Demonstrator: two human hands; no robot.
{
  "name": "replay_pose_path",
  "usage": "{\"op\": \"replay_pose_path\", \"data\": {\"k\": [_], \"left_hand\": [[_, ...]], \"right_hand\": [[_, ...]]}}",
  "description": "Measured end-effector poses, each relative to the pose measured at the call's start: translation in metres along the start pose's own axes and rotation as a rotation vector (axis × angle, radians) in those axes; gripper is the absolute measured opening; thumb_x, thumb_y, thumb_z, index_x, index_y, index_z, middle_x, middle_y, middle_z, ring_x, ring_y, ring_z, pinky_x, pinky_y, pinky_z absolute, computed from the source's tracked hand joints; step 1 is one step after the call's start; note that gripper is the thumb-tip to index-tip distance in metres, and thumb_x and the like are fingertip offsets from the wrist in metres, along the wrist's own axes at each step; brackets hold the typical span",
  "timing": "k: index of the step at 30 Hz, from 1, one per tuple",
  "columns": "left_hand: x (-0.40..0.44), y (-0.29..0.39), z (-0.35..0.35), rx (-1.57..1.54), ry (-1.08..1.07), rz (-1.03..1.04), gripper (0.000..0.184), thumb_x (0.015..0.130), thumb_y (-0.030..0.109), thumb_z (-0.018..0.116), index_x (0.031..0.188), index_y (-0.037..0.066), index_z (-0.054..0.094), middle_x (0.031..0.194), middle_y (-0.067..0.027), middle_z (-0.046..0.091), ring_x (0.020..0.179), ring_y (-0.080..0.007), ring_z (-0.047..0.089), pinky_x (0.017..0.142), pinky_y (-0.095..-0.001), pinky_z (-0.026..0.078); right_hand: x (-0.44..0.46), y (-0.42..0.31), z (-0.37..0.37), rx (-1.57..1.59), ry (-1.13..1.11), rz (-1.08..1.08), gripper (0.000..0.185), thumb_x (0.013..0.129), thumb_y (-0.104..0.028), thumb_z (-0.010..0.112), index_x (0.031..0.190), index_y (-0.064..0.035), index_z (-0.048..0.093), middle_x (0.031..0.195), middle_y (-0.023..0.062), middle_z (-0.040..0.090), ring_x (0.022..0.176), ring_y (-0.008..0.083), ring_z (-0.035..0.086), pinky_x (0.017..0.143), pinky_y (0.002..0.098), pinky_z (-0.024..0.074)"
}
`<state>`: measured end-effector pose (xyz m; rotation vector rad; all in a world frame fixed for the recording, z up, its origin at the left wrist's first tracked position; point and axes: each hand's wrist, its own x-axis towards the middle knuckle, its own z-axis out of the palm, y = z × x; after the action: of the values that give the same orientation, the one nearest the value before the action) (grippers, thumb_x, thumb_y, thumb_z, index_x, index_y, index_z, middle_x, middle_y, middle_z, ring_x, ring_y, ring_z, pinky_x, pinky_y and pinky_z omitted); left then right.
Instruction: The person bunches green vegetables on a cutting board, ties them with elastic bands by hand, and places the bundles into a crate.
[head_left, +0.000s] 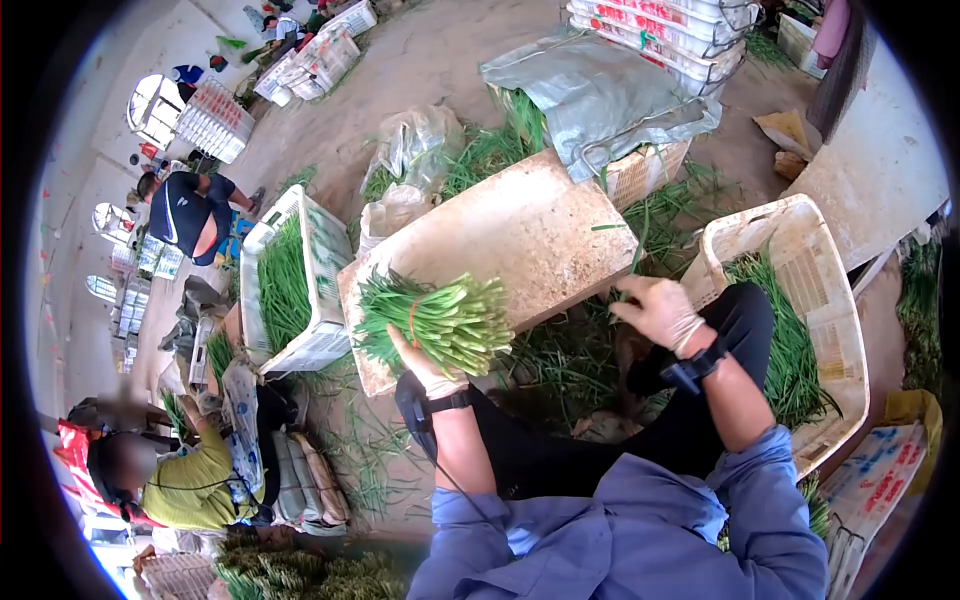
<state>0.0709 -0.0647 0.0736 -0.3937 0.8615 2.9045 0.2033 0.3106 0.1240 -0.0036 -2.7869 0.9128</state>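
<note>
On the near left end of a pale, stained board (530,235) lies a bundle of green chives (435,318) with a red band around it. My left hand (425,370), in a thin pale glove, is closed against the near side of this bundle, and some of its fingers are hidden by the stalks. Beyond the board's right end, my right hand (658,312), also gloved, is held above the floor with its fingers curled. What those fingers hold, if anything, cannot be made out.
White crates of greens stand left (330,255) and right (845,340) of me. A grey plastic sheet (610,95) drapes over the board's far end, near stacked crates (670,40). Loose leaves (560,375) litter the floor. A person in a yellow-green top (195,480) works at left.
</note>
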Motion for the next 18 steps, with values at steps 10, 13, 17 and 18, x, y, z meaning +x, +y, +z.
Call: {"op": "replay_pose_path", "data": {"k": [10, 13, 17, 18], "left_hand": [[-0.029, -0.019, 0.064, 0.049, 0.072, 0.012, 0.068, 0.106, 0.062, 0.053, 0.142, 0.006, 0.062, 0.131, -0.0135, 0.071, 0.118, -0.0323, 0.069, 0.105, -0.0491, 0.057], [-0.03, -0.018, 0.062, 0.071, 0.091, 0.019, 0.069, 0.105, 0.063, 0.055, 0.143, 0.006, 0.062, 0.131, -0.0125, 0.071, 0.117, -0.0314, 0.068, 0.105, -0.0491, 0.057], [-0.024, -0.021, 0.052, 0.017, -0.016, 0.022, 0.068, 0.102, 0.061, 0.064, 0.147, 0.01, 0.06, 0.139, -0.0093, 0.068, 0.124, -0.0292, 0.065, 0.111, -0.0479, 0.053], [-0.022, -0.024, 0.048, 0.007, -0.031, 0.02, 0.067, 0.103, 0.059, 0.063, 0.148, 0.009, 0.059, 0.14, -0.0096, 0.067, 0.123, -0.0296, 0.065, 0.11, -0.0491, 0.053]], "right_hand": [[0.011, -0.109, 0.049, 0.399, 0.075, -0.053, 0.014, 0.095, -0.018, 0.075, 0.096, -0.0047, 0.073, 0.078, 0.0145, 0.074, 0.071, 0.0312, 0.076, 0.066, 0.0401, 0.0596], [0.007, -0.073, 0.048, 0.457, 0.08, 0.042, 0.014, 0.097, -0.017, 0.07, 0.095, -0.0042, 0.075, 0.078, 0.0151, 0.074, 0.069, 0.0327, 0.076, 0.065, 0.0417, 0.0601], [0.004, -0.077, 0.026, 0.752, 0.1, 0.153, 0.028, 0.097, -0.013, 0.077, 0.12, 0.0018, 0.071, 0.089, 0.0104, 0.074, 0.077, 0.0192, 0.072, 0.073, 0.0324, 0.059], [0.006, -0.089, 0.018, 0.676, 0.154, 0.031, 0.033, 0.096, -0.013, 0.079, 0.124, 0.0007, 0.07, 0.092, 0.0086, 0.073, 0.081, 0.0175, 0.071, 0.076, 0.0321, 0.0586]]}}
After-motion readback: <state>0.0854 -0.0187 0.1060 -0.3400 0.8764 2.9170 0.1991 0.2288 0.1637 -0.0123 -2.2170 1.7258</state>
